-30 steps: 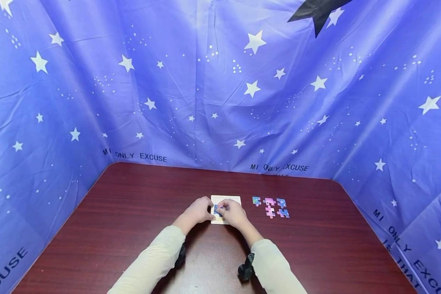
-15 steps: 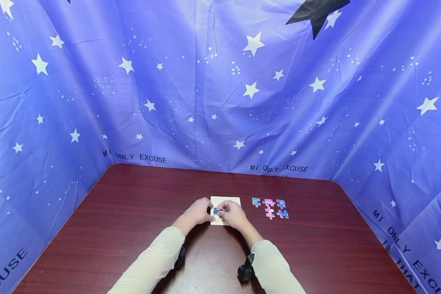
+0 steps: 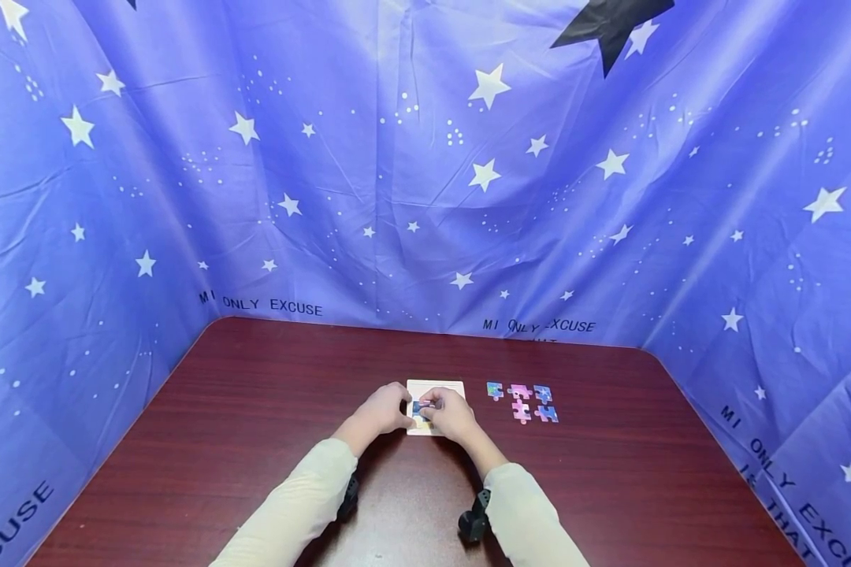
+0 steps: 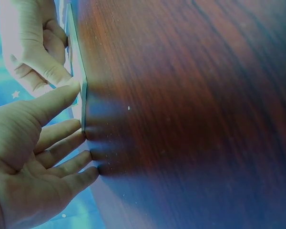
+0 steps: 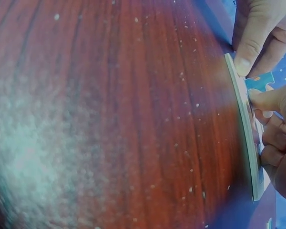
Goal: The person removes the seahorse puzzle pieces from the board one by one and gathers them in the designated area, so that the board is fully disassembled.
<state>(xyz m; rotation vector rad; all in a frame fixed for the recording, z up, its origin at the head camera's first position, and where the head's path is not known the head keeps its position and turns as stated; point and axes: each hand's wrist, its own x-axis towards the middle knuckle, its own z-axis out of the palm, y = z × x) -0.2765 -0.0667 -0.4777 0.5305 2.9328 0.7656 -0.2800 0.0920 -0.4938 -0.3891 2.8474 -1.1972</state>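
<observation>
A small white puzzle tray lies mid-table in the head view, its near part showing yellow and blue picture areas. My left hand holds the tray's left side, thumb on the near corner and fingers along the edge. In the left wrist view the other fingertips of this left hand rest on the table beside the tray. Over the tray, my right hand pinches a jigsaw piece between thumb and fingers. The blue jigsaw piece has an orange patch and stands tilted above the tray's surface. Fingers hide part of it.
Right of the tray lie several loose jigsaw pieces, among them a blue-green piece, a pink piece and a blue piece. The dark red wooden table ends at a starry blue curtain.
The jigsaw piece in my right hand shifts and turns slightly over the tray. Both hands otherwise keep their places, and the loose pieces stay put.
</observation>
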